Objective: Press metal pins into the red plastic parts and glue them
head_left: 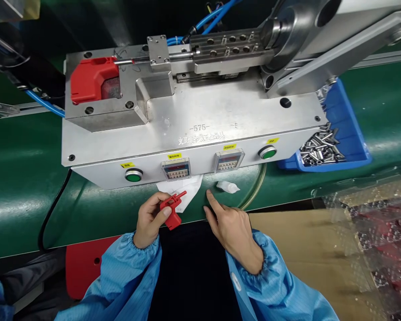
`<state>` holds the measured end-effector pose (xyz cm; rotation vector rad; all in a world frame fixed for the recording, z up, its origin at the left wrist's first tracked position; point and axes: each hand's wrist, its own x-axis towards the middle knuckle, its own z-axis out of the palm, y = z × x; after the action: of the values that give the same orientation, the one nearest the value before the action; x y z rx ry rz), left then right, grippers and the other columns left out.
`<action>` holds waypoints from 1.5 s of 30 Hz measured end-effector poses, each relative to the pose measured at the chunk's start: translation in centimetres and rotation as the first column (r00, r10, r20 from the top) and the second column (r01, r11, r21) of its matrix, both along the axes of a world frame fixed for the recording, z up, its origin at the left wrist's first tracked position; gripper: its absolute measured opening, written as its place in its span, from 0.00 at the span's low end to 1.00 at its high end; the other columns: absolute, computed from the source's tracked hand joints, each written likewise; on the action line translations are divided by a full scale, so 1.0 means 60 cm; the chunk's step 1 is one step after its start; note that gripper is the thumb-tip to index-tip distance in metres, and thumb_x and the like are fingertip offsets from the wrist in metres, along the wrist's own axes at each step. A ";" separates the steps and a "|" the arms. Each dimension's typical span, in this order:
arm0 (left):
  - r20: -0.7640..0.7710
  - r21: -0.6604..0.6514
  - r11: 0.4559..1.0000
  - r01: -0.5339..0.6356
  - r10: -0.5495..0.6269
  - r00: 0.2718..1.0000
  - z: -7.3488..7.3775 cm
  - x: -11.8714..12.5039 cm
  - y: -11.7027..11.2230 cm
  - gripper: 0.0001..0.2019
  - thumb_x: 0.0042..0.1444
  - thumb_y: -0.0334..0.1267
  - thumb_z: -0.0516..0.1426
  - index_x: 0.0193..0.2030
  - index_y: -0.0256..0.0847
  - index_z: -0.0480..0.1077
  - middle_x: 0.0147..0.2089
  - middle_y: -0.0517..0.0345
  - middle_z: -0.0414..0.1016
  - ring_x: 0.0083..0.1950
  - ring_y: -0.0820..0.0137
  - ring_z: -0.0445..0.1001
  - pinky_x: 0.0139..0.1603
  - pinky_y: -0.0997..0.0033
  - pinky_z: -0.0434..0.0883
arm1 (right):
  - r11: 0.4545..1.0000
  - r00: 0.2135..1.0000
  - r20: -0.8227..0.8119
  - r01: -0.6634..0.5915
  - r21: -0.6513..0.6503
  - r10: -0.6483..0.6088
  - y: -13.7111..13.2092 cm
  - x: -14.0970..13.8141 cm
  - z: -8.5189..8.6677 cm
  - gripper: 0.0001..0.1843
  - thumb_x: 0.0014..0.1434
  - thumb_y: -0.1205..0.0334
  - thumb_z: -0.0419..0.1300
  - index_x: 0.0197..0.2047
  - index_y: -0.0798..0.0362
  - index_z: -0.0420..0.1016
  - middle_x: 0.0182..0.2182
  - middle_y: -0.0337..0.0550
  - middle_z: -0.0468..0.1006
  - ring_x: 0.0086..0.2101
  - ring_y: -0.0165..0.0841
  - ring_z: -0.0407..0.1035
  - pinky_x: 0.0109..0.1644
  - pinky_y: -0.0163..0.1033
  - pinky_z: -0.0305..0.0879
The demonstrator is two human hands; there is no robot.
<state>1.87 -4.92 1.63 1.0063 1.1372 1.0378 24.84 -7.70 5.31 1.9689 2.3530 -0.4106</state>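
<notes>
My left hand (153,217) grips a small red plastic part (171,213) with a thin stem pointing up and right, held over the bench's front edge. To its right, my right hand (230,223) has the index finger stretched out over the green bench top, with nothing seen in it. Just beyond that finger lies a small white bottle (227,187) with a narrow tip. White paper (191,187) rests behind the red part. Farther back, another red plastic part (90,80) sits in the metal block of the press fixture (200,111), a metal rod reaching its right side.
Two green buttons (133,175) and two timers (175,169) line the fixture's front. A blue bin (350,133) at right holds many metal pins (321,145). A cardboard box (297,258) and bubble wrap (384,232) over red parts lie at lower right. A red stool (83,267) stands lower left.
</notes>
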 end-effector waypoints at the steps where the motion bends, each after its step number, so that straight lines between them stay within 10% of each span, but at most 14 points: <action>1: -0.001 -0.001 1.000 0.000 0.000 1.000 0.000 0.000 0.000 0.14 0.63 0.51 0.67 0.40 0.41 0.78 0.32 0.58 0.76 0.31 0.71 0.70 0.34 0.73 0.70 | 1.000 1.000 -0.013 -0.019 0.010 0.019 -0.005 0.003 0.001 0.24 0.79 0.57 0.51 0.70 0.57 0.74 0.22 0.39 0.79 0.23 0.34 0.74 0.28 0.40 0.51; 45: -0.012 0.026 0.999 0.021 -0.021 1.000 0.003 0.004 0.006 0.17 0.62 0.53 0.68 0.39 0.39 0.78 0.31 0.57 0.75 0.29 0.70 0.71 0.31 0.71 0.72 | 0.992 0.978 -0.208 0.047 0.120 -0.022 -0.007 0.030 -0.013 0.22 0.80 0.59 0.46 0.55 0.53 0.81 0.28 0.40 0.79 0.24 0.30 0.68 0.32 0.37 0.54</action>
<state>2.12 -4.59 1.84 1.0444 1.1226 1.0335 26.66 -8.09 4.55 2.1194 2.5281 -0.5049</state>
